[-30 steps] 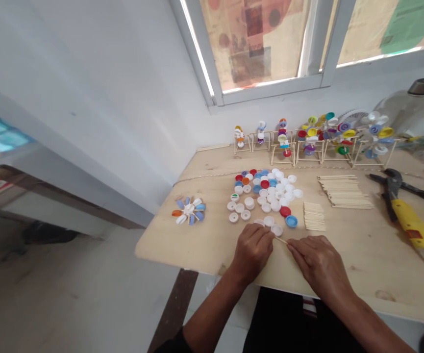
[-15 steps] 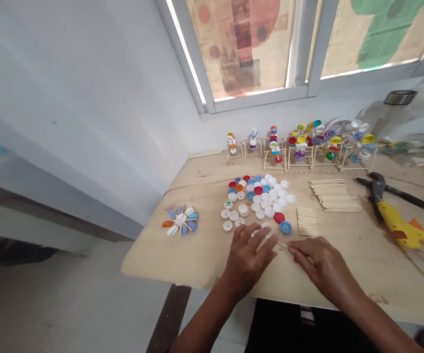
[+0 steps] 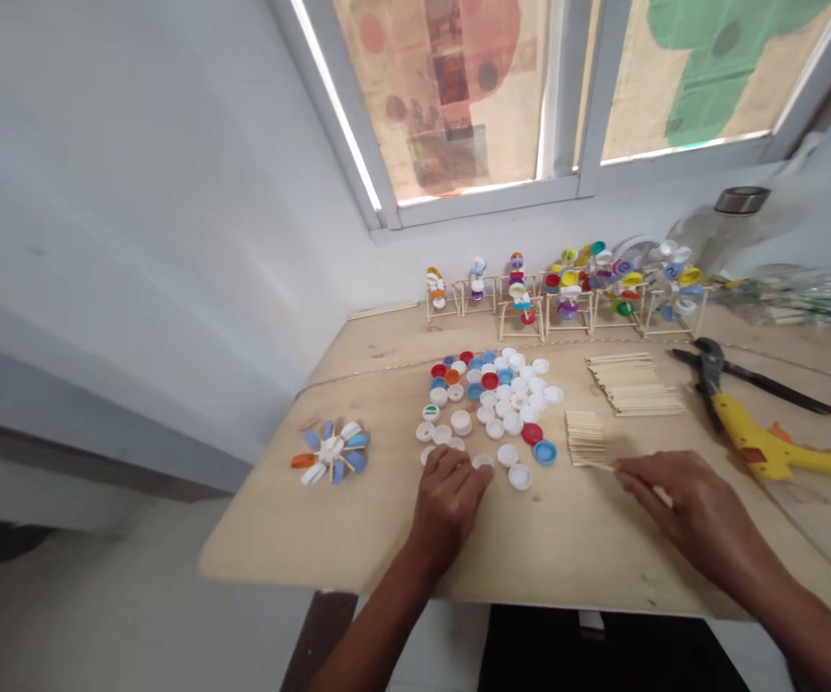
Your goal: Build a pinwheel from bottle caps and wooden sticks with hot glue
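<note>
My left hand (image 3: pixel 448 498) rests low over the near edge of a spread of bottle caps (image 3: pixel 520 402), fingers bent and close together. A white cap (image 3: pixel 483 462) lies at its fingertips; whatever is under the fingers is hidden. My right hand (image 3: pixel 681 495) is closed in a pinch on a thin wooden stick (image 3: pixel 664 496), partly covered by the fingers. Its fingertips reach the near right corner of a stack of short sticks (image 3: pixel 585 439). Between the hands lie two white caps, one of them (image 3: pixel 520 477) nearer me, and a blue cap (image 3: pixel 546 453).
A wheel of sticks and caps (image 3: pixel 330 452) lies at left. Longer sticks (image 3: pixel 635 384) lie behind the short stack. At right are a yellow glue gun (image 3: pixel 765 437) and black-handled pliers (image 3: pixel 775 378). Several stick stands with cap wheels (image 3: pixel 566 288) line the wall.
My right hand has moved right, from beside the left hand to the short stick stack. My left hand has drawn left and its fingers have closed up, uncovering white caps. The view has shifted.
</note>
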Motion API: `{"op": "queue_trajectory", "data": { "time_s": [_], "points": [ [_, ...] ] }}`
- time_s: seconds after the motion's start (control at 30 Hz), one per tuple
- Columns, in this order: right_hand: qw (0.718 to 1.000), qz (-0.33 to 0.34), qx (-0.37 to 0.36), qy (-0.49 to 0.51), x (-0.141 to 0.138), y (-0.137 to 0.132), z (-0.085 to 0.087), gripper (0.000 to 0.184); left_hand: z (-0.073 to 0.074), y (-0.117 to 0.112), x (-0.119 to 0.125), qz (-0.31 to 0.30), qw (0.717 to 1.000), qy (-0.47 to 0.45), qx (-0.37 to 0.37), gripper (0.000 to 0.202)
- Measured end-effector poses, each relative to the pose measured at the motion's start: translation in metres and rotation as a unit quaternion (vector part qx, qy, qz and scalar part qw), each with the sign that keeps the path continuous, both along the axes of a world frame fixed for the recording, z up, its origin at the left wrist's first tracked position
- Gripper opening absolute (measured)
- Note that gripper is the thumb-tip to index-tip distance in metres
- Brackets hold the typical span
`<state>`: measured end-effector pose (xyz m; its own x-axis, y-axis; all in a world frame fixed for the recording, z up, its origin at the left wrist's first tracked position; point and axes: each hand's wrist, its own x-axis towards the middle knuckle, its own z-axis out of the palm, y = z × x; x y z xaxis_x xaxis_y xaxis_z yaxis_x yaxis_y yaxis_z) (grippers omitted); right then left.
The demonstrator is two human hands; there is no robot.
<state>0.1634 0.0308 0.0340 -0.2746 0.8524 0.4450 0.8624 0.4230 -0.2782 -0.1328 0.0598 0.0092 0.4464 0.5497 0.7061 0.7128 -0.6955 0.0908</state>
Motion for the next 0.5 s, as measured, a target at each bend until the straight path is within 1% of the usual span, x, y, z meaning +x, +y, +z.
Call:
{"op": "queue_trajectory", "data": {
  "time_s": [0.1, 0.17, 0.23, 0.33, 0.4, 0.5],
  "points": [
    [0.995, -0.093, 0.030, -0.012, 0.033, 0.014, 0.001, 0.031, -0.004, -0.004, 0.006, 0.027, 1.000, -0.010, -0.008, 0.012],
    [0.991, -0.124, 0.036, -0.034, 0.048, 0.026, -0.001, 0.031, -0.005, -0.007, 0.017, 0.031, 0.999, -0.007, -0.013, 0.016],
    [0.988, -0.133, 0.036, -0.072, 0.057, 0.038, -0.005, 0.031, -0.007, -0.009, 0.030, 0.013, 1.000, 0.017, -0.018, 0.020],
    [0.981, -0.142, 0.033, -0.127, 0.061, 0.054, -0.012, 0.029, -0.012, -0.006, 0.046, -0.021, 0.997, 0.073, -0.025, 0.025],
    [0.978, -0.150, 0.024, -0.145, 0.061, 0.064, -0.014, 0.027, -0.017, -0.002, 0.051, -0.036, 0.995, 0.092, -0.020, 0.025],
    [0.975, -0.162, 0.008, -0.154, 0.063, 0.076, -0.015, 0.026, -0.023, 0.003, 0.051, -0.042, 0.995, 0.091, -0.001, 0.019]
  ]
}}
